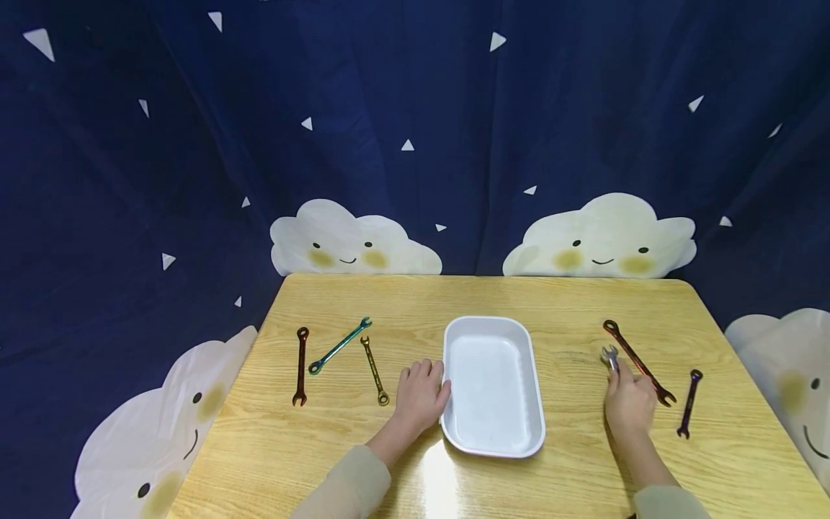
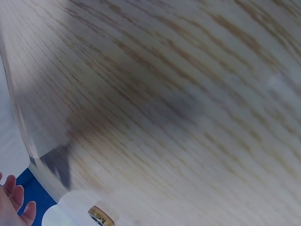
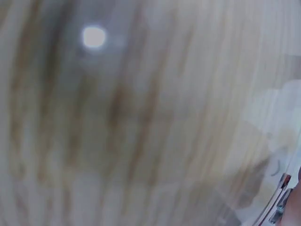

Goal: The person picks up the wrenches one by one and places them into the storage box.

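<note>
My right hand [image 1: 630, 404] grips a small silver combination wrench [image 1: 610, 356]. The open end sticks out past the fingers; the rest is hidden under the hand. Close to that hand lies a long red wrench [image 1: 638, 360], with a shorter purple wrench [image 1: 690, 404] further right. My left hand [image 1: 420, 395] rests at the left side of a white rectangular tray [image 1: 494, 454], its thumb by the rim and its fingers loosely extended. In the left wrist view, the left hand's fingertips [image 2: 18, 195] show at the lower left corner.
On the left of the wooden table [image 1: 259, 447] lie a dark red wrench [image 1: 301, 366], a teal wrench [image 1: 341, 346] and a gold wrench [image 1: 374, 369]. A dark blue curtain [image 1: 363, 86] with clouds hangs behind the table.
</note>
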A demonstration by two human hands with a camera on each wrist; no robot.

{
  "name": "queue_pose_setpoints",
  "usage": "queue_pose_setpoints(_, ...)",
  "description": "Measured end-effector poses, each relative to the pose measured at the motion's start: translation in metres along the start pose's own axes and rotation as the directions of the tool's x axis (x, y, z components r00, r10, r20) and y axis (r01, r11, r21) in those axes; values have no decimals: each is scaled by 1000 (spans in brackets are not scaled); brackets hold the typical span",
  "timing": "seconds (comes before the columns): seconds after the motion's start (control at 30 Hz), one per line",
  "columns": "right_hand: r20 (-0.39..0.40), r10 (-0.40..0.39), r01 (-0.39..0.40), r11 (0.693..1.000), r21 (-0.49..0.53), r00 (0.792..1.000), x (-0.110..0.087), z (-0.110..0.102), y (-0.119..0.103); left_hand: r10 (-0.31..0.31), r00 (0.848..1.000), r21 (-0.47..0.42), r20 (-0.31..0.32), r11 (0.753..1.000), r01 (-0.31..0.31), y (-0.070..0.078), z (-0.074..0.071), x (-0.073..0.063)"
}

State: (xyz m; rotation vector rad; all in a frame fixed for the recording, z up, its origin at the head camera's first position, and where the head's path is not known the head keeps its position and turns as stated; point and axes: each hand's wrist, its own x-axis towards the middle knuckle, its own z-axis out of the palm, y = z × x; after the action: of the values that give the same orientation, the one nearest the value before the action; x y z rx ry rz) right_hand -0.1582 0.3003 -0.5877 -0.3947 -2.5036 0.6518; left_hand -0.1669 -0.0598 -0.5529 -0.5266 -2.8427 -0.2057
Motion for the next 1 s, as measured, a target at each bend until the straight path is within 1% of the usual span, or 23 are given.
queue_pose_setpoints(0.07, -23, -21, 21, 1000, 1, 1000, 2, 0, -2, 0, 1000, 0, 3, 1000, 0, 0, 0, 0)
queue_pose_setpoints(0.13, -21, -31, 31, 1000, 3, 999, 4, -1, -5, -1, 1000, 2, 5, 1000, 1, 0, 0, 0)
queue_pose_setpoints(0.23, -8, -44, 44, 999, 11, 999, 7, -2, -10, -2, 1000, 8, 4, 1000, 2, 0, 1, 0)
queue_pose_setpoints(0.3, 14, -43, 43, 999, 19, 999, 8, -4, -14, -1, 1000, 10, 2, 1000, 1, 0, 1, 0)
queue_pose_setpoints(0.47, 29, -53, 52, 998, 36, 998, 11, -6, -24, 1, 1000, 12, 7, 1000, -1, 0, -1, 1)
queue_pose_setpoints(0.67, 5, -92, 92, 993, 70, 996, 15, -8, -36, -8, 1000, 13, 14, 1000, 8, 1, -2, 1)
queue_pose_setpoints(0.87, 1, -122, 122, 990, 77, 992, 18, -7, -48, -13, 1000, 15, 22, 1000, 13, 1, -2, 2)
queue_pose_setpoints(1.0, -37, -165, 167, 983, 80, 986, 19, -5, -56, -22, 999, 16, 38, 1000, 21, 2, -4, 2)
